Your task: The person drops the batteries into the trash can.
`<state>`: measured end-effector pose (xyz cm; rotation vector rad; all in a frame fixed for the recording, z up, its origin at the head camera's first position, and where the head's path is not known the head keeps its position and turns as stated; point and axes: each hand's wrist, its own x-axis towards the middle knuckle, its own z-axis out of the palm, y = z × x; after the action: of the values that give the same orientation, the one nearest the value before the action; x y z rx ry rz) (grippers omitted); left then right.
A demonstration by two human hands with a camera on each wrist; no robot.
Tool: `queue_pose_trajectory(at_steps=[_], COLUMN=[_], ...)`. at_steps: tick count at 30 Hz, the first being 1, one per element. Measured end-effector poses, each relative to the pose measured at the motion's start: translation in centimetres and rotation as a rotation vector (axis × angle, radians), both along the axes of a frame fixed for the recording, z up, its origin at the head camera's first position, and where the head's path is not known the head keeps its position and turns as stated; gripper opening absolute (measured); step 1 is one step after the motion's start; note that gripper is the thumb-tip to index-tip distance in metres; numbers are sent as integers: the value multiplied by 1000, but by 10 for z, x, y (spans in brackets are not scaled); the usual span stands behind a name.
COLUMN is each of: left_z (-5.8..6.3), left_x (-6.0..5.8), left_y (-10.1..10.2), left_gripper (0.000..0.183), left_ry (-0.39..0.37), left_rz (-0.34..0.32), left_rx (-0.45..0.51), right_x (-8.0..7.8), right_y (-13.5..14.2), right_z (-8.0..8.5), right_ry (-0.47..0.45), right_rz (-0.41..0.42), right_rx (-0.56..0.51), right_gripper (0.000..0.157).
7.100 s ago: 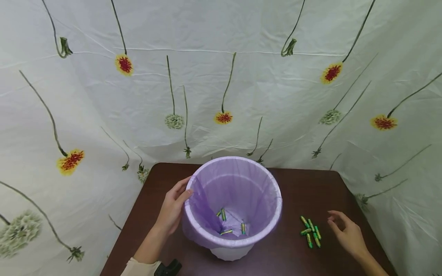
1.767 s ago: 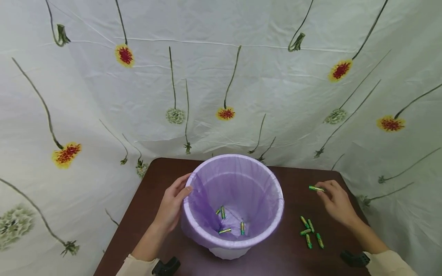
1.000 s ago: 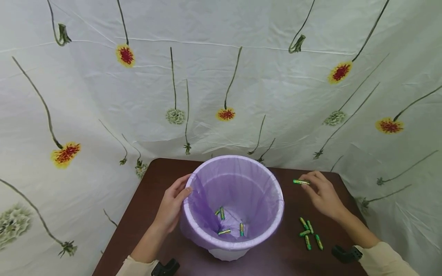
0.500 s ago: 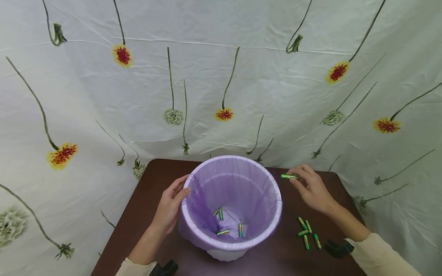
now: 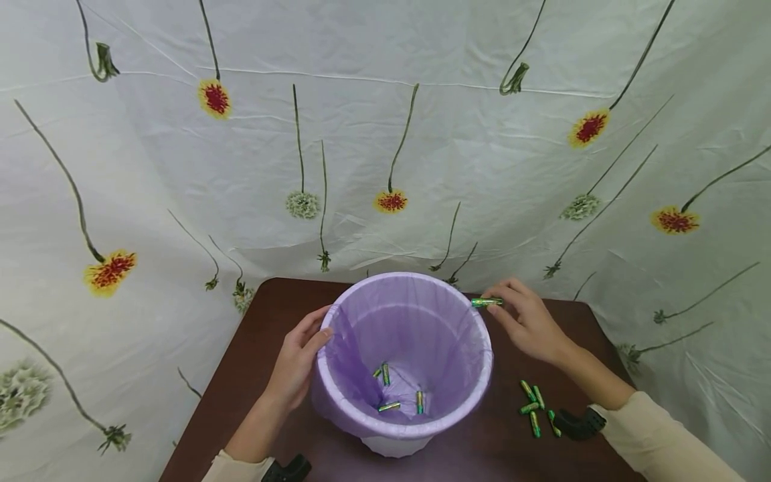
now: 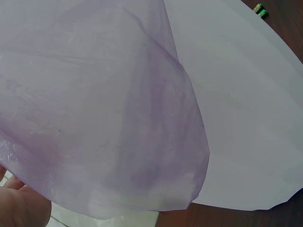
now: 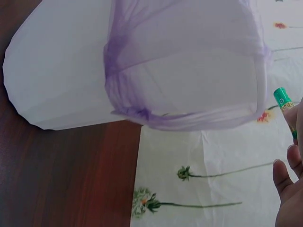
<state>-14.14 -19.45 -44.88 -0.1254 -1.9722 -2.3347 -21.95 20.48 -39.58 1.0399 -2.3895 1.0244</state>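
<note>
A white bin [image 5: 397, 445] lined with a thin purple bag [image 5: 415, 321] stands on the brown table. Several green and yellow batteries lie at its bottom, one battery [image 5: 419, 402] toward the right. My left hand [image 5: 295, 361] grips the bin's left rim, thumb over the bag's edge. At the right rim, my right hand [image 5: 530, 325] pinches a green battery [image 5: 484, 302] between thumb and fingers, its far end over the rim. In the right wrist view that battery [image 7: 283, 98] shows beside the bin's bagged rim. Fingers of my left hand [image 6: 21, 203] appear at the left wrist view's corner.
Several loose batteries [image 5: 530, 406] lie on the table [image 5: 500, 442] right of the bin, near the black wrist camera [image 5: 581, 424] on my right arm. A white cloth [image 5: 361, 147] printed with flowers hangs behind the table and along its sides.
My right hand has picked one battery from the pile on the table and carried it up and left to the bin's right rim. My left hand stays on the rim.
</note>
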Motion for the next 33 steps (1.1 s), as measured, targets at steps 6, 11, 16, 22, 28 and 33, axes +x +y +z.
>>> queue_pose_trajectory(at_steps=[6,11,16,22,28,33], left_z=[1,2,2,1,0,0], left_x=[0,0,1,1,1,0], left_y=[0,1,1,2,1,1], left_gripper=[44,45,45,45,45,45], left_ry=[1,-17,-23,-27,-32,-21], left_rz=[6,11,25,23,20,16], left_rx=[5,-12,-13,0,-4,-5], right_x=[-3,-7,-12,-21,-24,-25], right_y=[-16,-29,-44,-58,-69,-77], right_z=[7,10,13,18,22,25], right_ry=[-23,-45,-28,32,35,46], right_rz=[58,109,152,172,189,205], right_rx=[6,13,21,29,34,44], right_gripper=[23,23,22,20,18,18])
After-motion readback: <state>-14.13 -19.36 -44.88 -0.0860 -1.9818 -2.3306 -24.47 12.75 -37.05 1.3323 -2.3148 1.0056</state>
